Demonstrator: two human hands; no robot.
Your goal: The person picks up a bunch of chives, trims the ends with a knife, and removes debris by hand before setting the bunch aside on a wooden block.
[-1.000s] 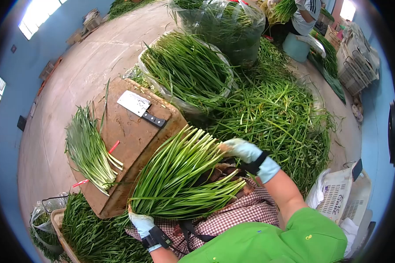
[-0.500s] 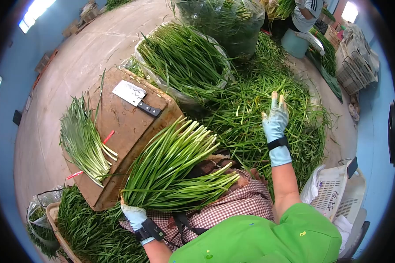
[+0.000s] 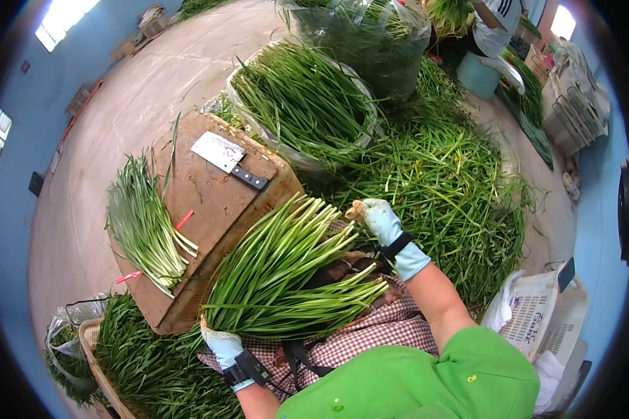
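Observation:
A large bunch of garlic chives (image 3: 279, 272) lies across my lap, its pale stem ends fanned out to the right in two parts. My left hand (image 3: 222, 343), in a light blue glove, is closed around the leafy end, its fingers partly hidden by leaves. My right hand (image 3: 376, 218), gloved with bare fingertips, has its fingers curled together just beside the upper stem ends; whether a thin stem is in them I cannot make out. A smaller chive bunch (image 3: 147, 227) with a red tie (image 3: 184, 220) lies on the brown board (image 3: 210, 202), near a cleaver (image 3: 229, 160).
A lined container of chives (image 3: 304, 105) stands beyond the board, a plastic bag of greens (image 3: 363, 49) behind it. Loose leaves (image 3: 440, 202) are heaped to the right. A crate of leaves (image 3: 91, 349) is at lower left. Another person (image 3: 496, 28) sits near a bucket (image 3: 479, 75).
My right hand has come back from over the loose leaf heap, moving left and nearer to the stem ends, and its fingers have curled in. My left hand stays at the leafy end.

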